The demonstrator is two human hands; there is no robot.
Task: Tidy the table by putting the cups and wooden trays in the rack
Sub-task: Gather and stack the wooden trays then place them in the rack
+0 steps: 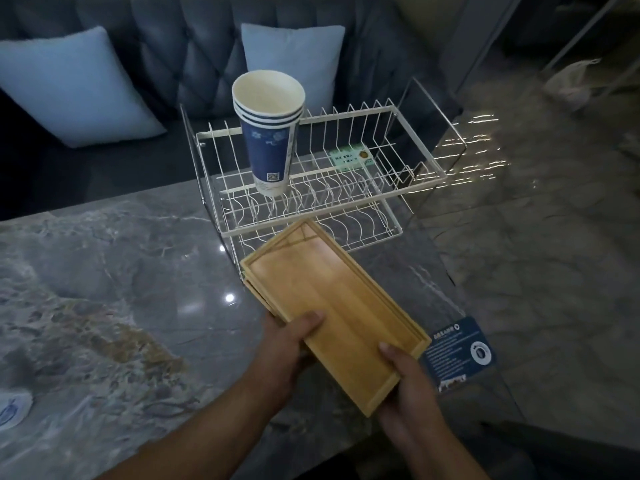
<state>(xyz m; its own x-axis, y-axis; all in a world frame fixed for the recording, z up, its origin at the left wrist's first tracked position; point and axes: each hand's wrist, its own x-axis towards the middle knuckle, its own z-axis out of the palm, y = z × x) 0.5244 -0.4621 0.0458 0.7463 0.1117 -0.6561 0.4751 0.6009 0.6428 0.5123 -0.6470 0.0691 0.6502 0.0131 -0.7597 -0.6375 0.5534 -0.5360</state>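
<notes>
A stack of wooden trays (332,299) is held above the marble table (104,289), tilted, its far end close to the front of the white wire rack (346,188). My left hand (287,348) grips the stack's left edge with the thumb on top. My right hand (408,386) holds the near right corner. A nested stack of blue and white paper cups (268,133) stands upright in the left part of the rack's upper tier.
A blue card (457,351) lies on the table's right edge beside my right hand. A white round object (12,407) shows at the left border. A dark sofa with two pale cushions (76,88) stands behind the table.
</notes>
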